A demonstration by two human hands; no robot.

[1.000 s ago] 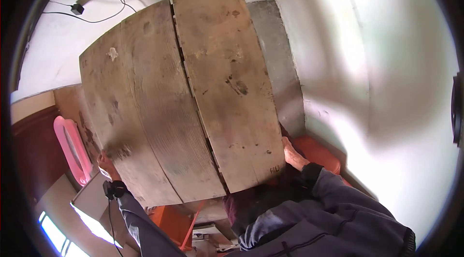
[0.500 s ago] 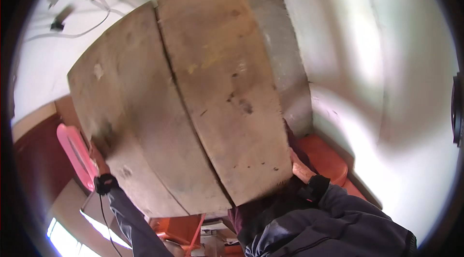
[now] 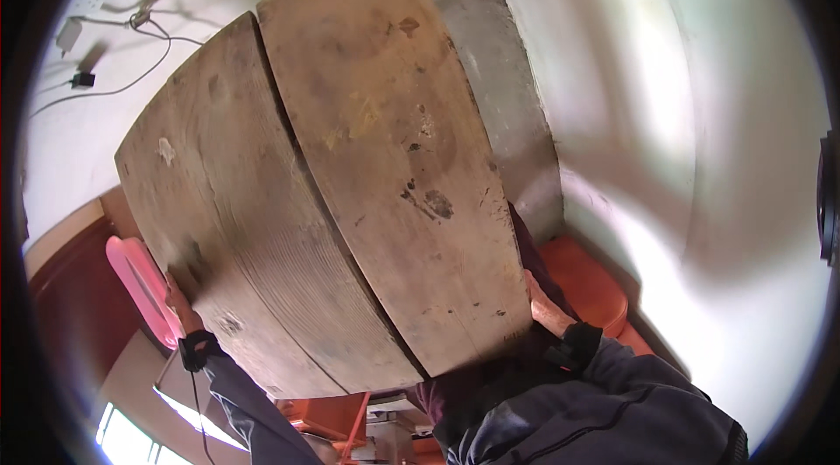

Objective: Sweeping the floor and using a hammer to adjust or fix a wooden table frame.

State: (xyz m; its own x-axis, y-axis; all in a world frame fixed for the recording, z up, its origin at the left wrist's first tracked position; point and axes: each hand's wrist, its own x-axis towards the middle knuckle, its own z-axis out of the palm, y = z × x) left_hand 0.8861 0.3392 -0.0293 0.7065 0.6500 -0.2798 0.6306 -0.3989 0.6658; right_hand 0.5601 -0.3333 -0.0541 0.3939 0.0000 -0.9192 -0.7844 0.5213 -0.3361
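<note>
By the pale wall [image 3: 630, 106] and a rounded red thing [image 3: 584, 286], a stained wooden board [image 3: 385, 167] tilts before the person, left hand [image 3: 181, 305] and right hand [image 3: 546, 306] gripping opposite edges, fingertips hidden.

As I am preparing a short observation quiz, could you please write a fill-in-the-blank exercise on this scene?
1. The left hand and right hand hold a wide panel made of ____.
2. The oblong frame near the left hand is coloured ____.
3. The rounded orange-red thing by the pale wall is nearer the ____ hand.

Missing words: wood; pink; right.
</note>
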